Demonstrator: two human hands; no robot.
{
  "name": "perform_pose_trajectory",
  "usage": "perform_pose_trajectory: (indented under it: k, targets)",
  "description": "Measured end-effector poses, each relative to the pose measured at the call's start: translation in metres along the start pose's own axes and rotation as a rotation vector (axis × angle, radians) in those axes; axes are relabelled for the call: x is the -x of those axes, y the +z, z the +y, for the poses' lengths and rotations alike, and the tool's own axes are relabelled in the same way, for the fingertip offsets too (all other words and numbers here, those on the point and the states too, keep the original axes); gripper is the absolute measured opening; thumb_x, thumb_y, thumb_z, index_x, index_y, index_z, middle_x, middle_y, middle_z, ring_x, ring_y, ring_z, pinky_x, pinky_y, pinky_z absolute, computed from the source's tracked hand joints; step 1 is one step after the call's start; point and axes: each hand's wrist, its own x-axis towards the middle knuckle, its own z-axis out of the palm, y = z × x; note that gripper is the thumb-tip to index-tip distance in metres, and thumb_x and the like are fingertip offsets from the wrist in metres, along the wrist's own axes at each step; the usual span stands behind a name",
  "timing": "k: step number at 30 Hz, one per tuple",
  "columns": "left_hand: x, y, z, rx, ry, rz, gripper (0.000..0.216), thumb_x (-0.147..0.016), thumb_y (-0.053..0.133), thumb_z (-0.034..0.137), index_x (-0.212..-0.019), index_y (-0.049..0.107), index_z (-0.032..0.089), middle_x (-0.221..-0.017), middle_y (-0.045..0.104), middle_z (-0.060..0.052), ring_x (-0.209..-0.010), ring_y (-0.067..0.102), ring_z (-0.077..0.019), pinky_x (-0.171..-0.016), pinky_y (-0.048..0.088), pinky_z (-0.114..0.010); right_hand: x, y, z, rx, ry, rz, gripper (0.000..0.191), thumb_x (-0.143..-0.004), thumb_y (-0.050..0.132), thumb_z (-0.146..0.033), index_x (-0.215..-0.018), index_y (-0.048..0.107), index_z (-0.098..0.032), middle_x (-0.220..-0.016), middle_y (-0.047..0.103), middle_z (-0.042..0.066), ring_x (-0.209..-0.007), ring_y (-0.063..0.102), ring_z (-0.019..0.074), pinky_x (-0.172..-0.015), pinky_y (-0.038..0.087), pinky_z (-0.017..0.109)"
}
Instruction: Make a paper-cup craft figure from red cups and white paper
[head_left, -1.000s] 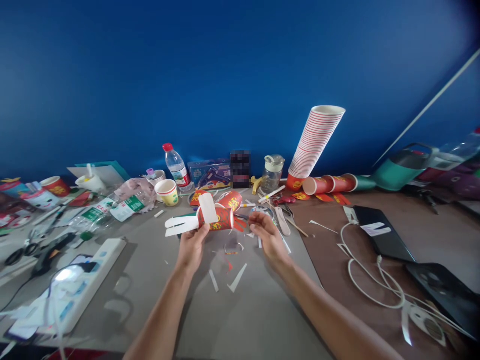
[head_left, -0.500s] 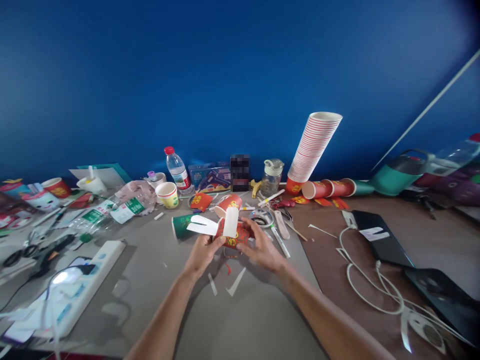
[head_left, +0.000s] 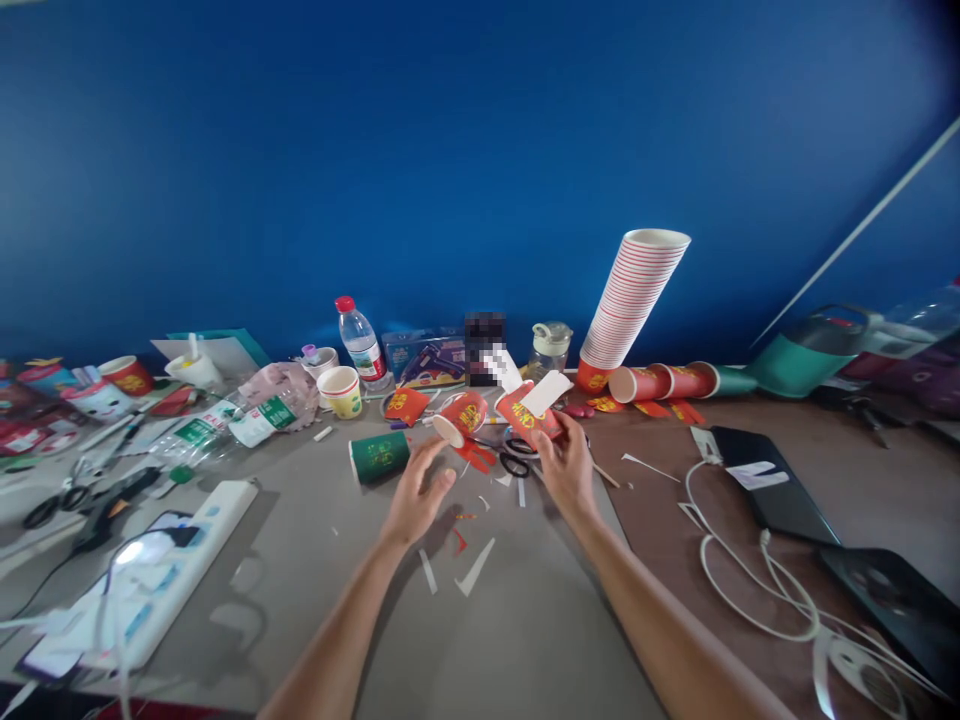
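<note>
My right hand (head_left: 568,466) grips a red paper cup (head_left: 531,418) with yellow lettering, tilted above the table. White paper strips (head_left: 546,394) stick out from this cup. My left hand (head_left: 418,492) holds nothing, its fingers apart, just in front of another red paper cup (head_left: 460,417) lying on its side. Left of that hand lies a green paper cup (head_left: 379,457). Black-handled scissors (head_left: 515,461) rest on the table below the held cup, partly covered. White paper scraps (head_left: 475,568) and a small red scrap (head_left: 459,542) are scattered between my forearms.
A tall leaning stack of paper cups (head_left: 636,300) stands at the back right, beside a glass jar (head_left: 550,350). A water bottle (head_left: 361,345) is at the back left. A power strip (head_left: 184,570) lies left; a phone (head_left: 765,480) and white cable (head_left: 701,560) lie right.
My right hand has carried the red cup with white strips up and to the right. My left hand has let go of it and opened. The green cup and scissors show more fully.
</note>
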Motion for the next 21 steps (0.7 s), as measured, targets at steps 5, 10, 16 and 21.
perform_pose_trajectory:
  k: [5,10,16,21]
  targets:
    - [-0.005,0.008,-0.004,-0.106,-0.003,-0.132,0.049,-0.084,0.056,0.042,-0.130,0.053,0.024,-0.148,0.037,-0.011,-0.139,0.027,-0.0280,-0.112,0.023,-0.045,-0.005,0.001,0.017,0.275,-0.177,0.028,0.048,-0.083,0.053,-0.047,-0.119,0.051,-0.015,-0.115,0.053,0.016,-0.109,0.050,0.0277,-0.094,0.041,0.046]
    - [-0.009,0.012,-0.012,-0.209,0.007,-0.138,0.053,-0.082,0.058,0.041,-0.132,0.051,0.022,-0.143,0.044,-0.012,-0.137,0.030,-0.0296,-0.112,0.022,-0.047,-0.004,0.006,0.025,0.437,-0.216,-0.011,0.048,-0.085,0.050,-0.045,-0.123,0.049,-0.015,-0.114,0.055,0.017,-0.109,0.051,0.0294,-0.092,0.042,0.046]
    - [-0.010,0.007,-0.006,-0.170,0.016,0.041,0.042,-0.082,0.058,0.036,-0.122,0.060,0.023,-0.125,0.060,-0.009,-0.121,0.048,-0.0260,-0.106,0.033,-0.043,-0.008,-0.005,0.015,0.566,-0.197,-0.006,0.053,-0.085,0.049,-0.045,-0.125,0.048,-0.011,-0.115,0.057,0.020,-0.106,0.052,0.0320,-0.090,0.040,0.047]
    - [-0.007,0.003,-0.007,-0.105,-0.037,0.201,0.029,-0.083,0.055,0.036,-0.106,0.066,0.021,-0.109,0.066,-0.007,-0.106,0.056,-0.0236,-0.097,0.040,-0.038,-0.012,-0.018,-0.007,0.698,-0.087,-0.052,0.040,-0.081,0.054,-0.041,-0.112,0.058,-0.015,-0.101,0.062,0.013,-0.095,0.055,0.0289,-0.082,0.039,0.041]
